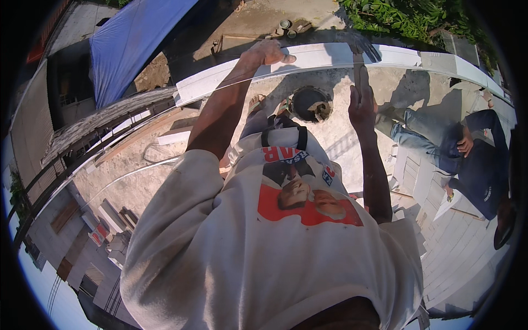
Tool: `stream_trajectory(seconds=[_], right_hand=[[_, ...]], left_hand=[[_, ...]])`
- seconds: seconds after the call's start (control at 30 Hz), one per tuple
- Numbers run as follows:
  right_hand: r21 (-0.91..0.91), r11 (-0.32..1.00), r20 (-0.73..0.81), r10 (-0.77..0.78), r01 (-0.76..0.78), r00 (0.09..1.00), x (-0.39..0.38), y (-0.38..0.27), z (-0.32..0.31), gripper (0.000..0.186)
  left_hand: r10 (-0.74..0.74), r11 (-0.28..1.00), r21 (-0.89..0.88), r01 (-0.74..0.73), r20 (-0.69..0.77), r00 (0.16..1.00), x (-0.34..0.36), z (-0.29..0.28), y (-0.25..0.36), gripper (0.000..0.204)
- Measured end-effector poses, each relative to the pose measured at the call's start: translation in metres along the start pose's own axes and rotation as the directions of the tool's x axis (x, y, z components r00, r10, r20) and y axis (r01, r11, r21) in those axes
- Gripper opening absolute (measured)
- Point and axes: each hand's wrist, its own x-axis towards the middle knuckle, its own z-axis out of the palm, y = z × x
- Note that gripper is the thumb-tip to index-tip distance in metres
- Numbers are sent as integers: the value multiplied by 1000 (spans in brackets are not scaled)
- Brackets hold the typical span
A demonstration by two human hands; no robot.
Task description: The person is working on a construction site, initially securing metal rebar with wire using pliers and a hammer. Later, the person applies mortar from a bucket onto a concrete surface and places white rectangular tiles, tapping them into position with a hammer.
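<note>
Sunlit concrete floor [335,137] fills the middle of the head view, with a blue tarpaulin [132,38] at the upper left, green plants [407,19] at the upper right and a round hole [311,103] near the top centre. Across the upper part of the frame runs a long white wall top [330,55], smooth and pale, bending with the lens. The left hand [267,53] rests on it at upper centre, fingers laid flat and slightly spread. The right hand [362,104], right of centre, is closed around the handle of a trowel [360,66] whose dark blade reaches up to the white edge. Another person in dark blue [484,165] crouches at the right.
</note>
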Motion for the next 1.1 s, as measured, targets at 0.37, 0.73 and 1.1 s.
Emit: stream_trajectory(seconds=[0.37,0.73,1.1], right_hand=[[-188,982,239,78,-33,968,-18,19,14,32],[-193,968,339,217,-158,915,-19,9,27,47],[3,974,248,218,-226,944,0,-32,13,56]], left_hand=[[-109,991,-67,117,107,988,-7,-18,18,92],[-196,969,-139,204,69,978,-27,-28,34,75],[-190,972,-126,198,70,979,-20,-19,28,72]])
